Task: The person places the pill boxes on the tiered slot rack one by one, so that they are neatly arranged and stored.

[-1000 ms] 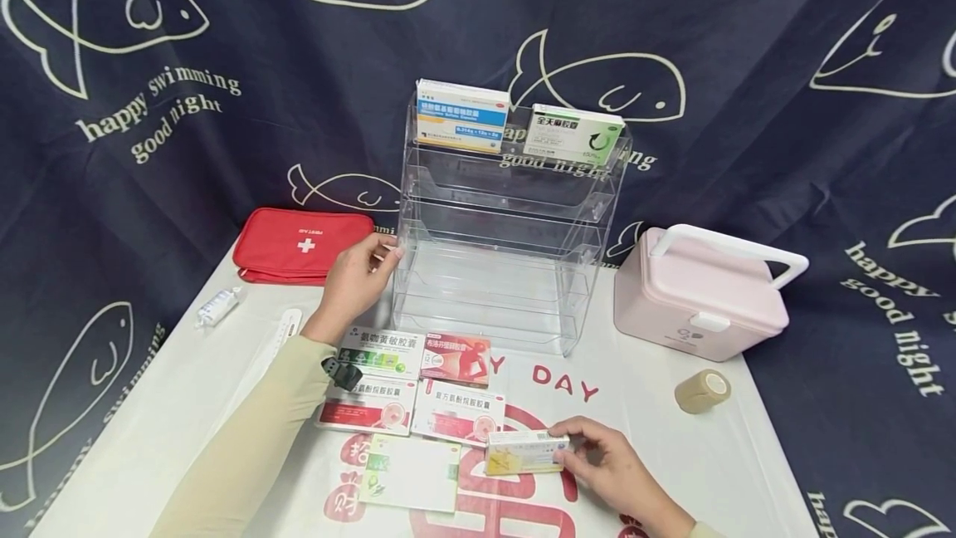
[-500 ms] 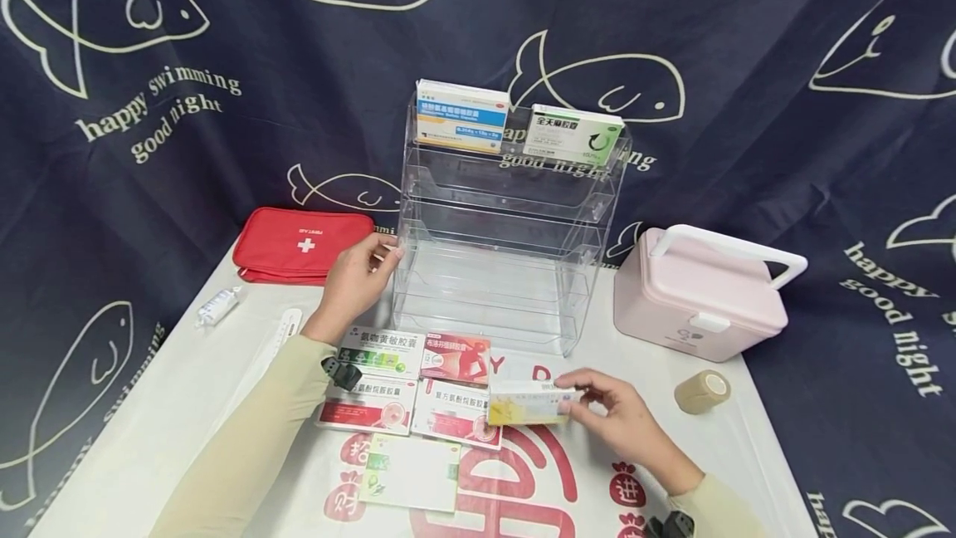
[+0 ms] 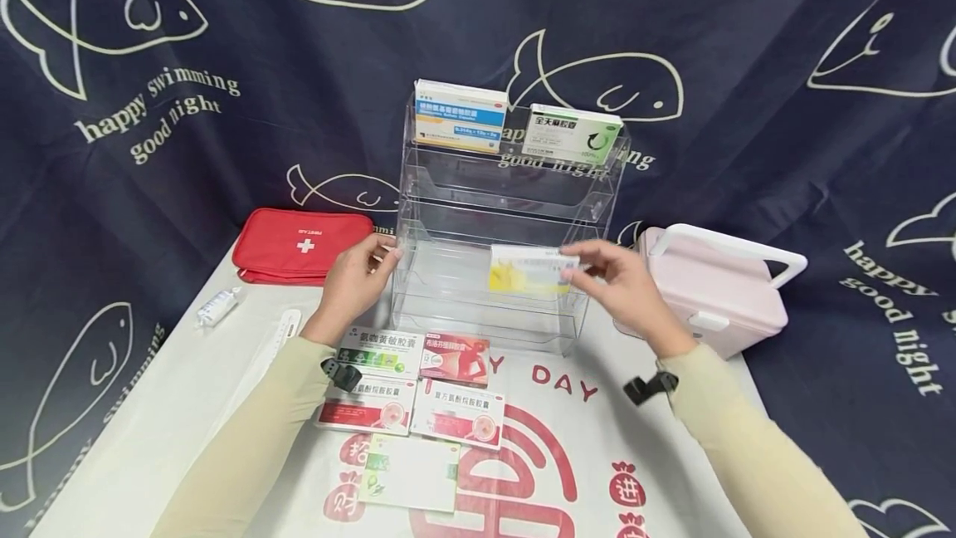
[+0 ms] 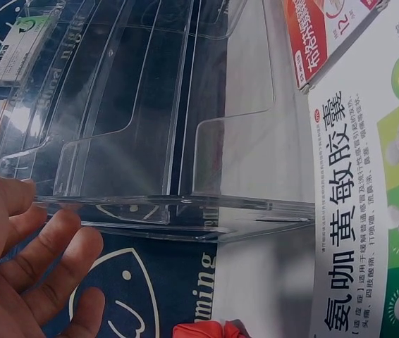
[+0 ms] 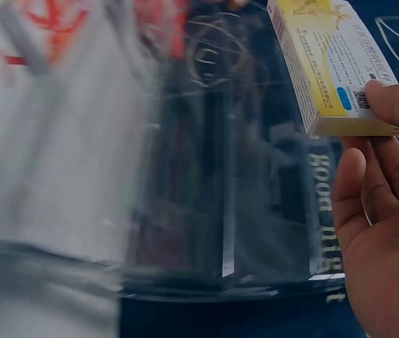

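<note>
Holding yellow-white box, right hand; long axis sideways, free end left

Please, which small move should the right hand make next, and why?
Probably guide the yellow-and-white box into the clear rack, just below its top tier: the right hand pinches it by one end, and two boxes occupy that tier.

In the head view, I'm finding the right hand covering the yellow box's end and part of the pink case. The right wrist view is smearing the rack; the left's is cropping the red pouch.
</note>
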A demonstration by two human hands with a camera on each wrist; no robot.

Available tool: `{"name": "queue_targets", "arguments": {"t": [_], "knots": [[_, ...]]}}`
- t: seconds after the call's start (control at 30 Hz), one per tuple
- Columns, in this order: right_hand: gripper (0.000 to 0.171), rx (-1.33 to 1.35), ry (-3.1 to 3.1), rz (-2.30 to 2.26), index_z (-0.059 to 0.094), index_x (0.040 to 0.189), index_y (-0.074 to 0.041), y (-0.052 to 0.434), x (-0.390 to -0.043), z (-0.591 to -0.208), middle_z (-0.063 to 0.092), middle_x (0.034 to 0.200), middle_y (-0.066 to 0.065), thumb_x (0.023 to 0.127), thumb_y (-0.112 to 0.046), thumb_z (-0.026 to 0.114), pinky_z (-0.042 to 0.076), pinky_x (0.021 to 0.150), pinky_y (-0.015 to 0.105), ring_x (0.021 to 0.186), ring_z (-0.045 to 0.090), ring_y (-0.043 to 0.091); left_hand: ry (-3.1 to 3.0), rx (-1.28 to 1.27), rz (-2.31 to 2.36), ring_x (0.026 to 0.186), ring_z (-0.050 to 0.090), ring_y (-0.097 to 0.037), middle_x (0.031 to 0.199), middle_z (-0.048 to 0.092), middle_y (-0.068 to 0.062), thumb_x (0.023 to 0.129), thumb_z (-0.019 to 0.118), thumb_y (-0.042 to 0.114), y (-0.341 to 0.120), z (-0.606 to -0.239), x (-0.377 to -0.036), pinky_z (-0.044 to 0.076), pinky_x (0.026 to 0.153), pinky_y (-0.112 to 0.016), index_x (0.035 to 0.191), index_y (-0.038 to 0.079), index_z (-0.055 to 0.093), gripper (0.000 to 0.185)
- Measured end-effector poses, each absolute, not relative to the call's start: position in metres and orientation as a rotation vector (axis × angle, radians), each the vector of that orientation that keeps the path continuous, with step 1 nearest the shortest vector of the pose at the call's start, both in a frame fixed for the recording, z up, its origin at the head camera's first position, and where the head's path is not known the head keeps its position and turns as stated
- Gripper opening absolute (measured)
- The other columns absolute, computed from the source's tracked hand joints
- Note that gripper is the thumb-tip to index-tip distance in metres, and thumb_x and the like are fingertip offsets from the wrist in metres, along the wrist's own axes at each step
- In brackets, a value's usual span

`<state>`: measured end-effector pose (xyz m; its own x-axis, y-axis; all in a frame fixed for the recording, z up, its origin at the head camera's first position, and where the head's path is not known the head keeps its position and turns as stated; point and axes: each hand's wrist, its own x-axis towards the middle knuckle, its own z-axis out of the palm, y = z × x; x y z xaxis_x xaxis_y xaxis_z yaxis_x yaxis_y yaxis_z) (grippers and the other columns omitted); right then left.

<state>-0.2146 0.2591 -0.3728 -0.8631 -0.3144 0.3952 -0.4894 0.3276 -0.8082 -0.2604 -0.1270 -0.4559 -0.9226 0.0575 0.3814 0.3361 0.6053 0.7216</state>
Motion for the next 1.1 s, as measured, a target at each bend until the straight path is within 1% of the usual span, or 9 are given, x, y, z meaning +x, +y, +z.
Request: {"name": "queue_targets", "arguments": {"t": [0.07,0.17,0.3,0.43,0.6,0.73,0.87,0.97,1.1], "knots": [[0.030,0.733,-2.410,1.574,0.067,0.116,0.009,0.250,-0.226,-0.355,0.071,0.095,0.021,0.087,0.012,0.072,0.049,0.063,0.024,0.071,0.060,0.023,-2.520,-0.315,-1.229,0.079,0.066,-0.024,0.093,0.071,-0.006,0.099,0.069,0.028,-0.126,-0.455,-0.260,0.049,0.073,-0.041,0.116,0.011,0.069,0.024],[0.029,0.728,-2.409,1.563,0.067,0.118,0.008,0.238,-0.242,-0.333,0.072,0.095,0.018,0.090,0.007,0.072,0.051,0.066,0.023,0.074,0.064,0.020,-2.522,-0.311,-1.237,0.080,0.066,-0.024,0.093,0.071,-0.006,0.099,0.069,0.028,-0.126,-0.455,-0.260,0.049,0.073,-0.041,0.115,0.011,0.069,0.024],[0.028,0.704,-2.435,1.532,0.068,0.120,0.003,0.222,-0.260,-0.314,0.073,0.099,0.010,0.092,0.001,0.072,0.052,0.071,0.024,0.081,0.068,0.019,-2.527,-0.316,-1.236,0.081,0.066,-0.024,0.094,0.071,-0.007,0.100,0.068,0.029,-0.126,-0.455,-0.259,0.049,0.074,-0.042,0.117,0.010,0.069,0.026],[0.029,0.716,-2.452,1.524,0.068,0.123,0.001,0.202,-0.275,-0.302,0.072,0.104,0.008,0.095,-0.003,0.072,0.051,0.074,0.027,0.086,0.067,0.025,-2.534,-0.277,-1.235,0.080,0.065,-0.025,0.093,0.071,-0.007,0.099,0.068,0.028,-0.130,-0.457,-0.255,0.049,0.073,-0.042,0.117,0.009,0.069,0.026],[0.028,0.740,-2.394,1.533,0.067,0.123,0.002,0.187,-0.291,-0.296,0.069,0.109,0.012,0.095,-0.002,0.070,0.050,0.076,0.031,0.090,0.063,0.027,-2.528,-0.267,-1.227,0.080,0.065,-0.025,0.093,0.071,-0.008,0.100,0.067,0.030,-0.133,-0.457,-0.255,0.049,0.073,-0.043,0.117,0.010,0.068,0.027],[0.028,0.713,-2.367,1.526,0.068,0.123,0.001,0.183,-0.298,-0.296,0.066,0.117,0.010,0.095,-0.002,0.070,0.048,0.079,0.030,0.093,0.058,0.025,-2.533,-0.284,-1.221,0.081,0.065,-0.025,0.094,0.071,-0.008,0.100,0.067,0.031,-0.132,-0.457,-0.257,0.049,0.074,-0.043,0.118,0.009,0.068,0.028],[0.029,0.703,-2.355,1.547,0.067,0.123,0.003,0.178,-0.304,-0.298,0.063,0.121,0.011,0.095,0.000,0.069,0.046,0.078,0.031,0.093,0.059,0.024,-2.541,-0.282,-1.219,0.081,0.066,-0.024,0.094,0.071,-0.006,0.099,0.068,0.030,-0.130,-0.458,-0.258,0.049,0.074,-0.042,0.117,0.011,0.069,0.026],[0.028,0.709,-2.347,1.528,0.067,0.123,0.005,0.173,-0.307,-0.298,0.064,0.117,0.014,0.095,0.002,0.069,0.047,0.076,0.030,0.090,0.059,0.025,-2.539,-0.287,-1.218,0.081,0.065,-0.023,0.093,0.071,-0.005,0.099,0.068,0.030,-0.129,-0.457,-0.259,0.049,0.074,-0.041,0.116,0.012,0.069,0.025],[0.027,0.704,-2.367,1.497,0.067,0.122,0.006,0.166,-0.307,-0.297,0.064,0.105,0.021,0.095,0.004,0.068,0.046,0.071,0.027,0.084,0.059,0.028,-2.533,-0.298,-1.223,0.080,0.065,-0.023,0.093,0.071,-0.006,0.099,0.068,0.030,-0.127,-0.457,-0.260,0.048,0.073,-0.041,0.117,0.010,0.069,0.026]]}}
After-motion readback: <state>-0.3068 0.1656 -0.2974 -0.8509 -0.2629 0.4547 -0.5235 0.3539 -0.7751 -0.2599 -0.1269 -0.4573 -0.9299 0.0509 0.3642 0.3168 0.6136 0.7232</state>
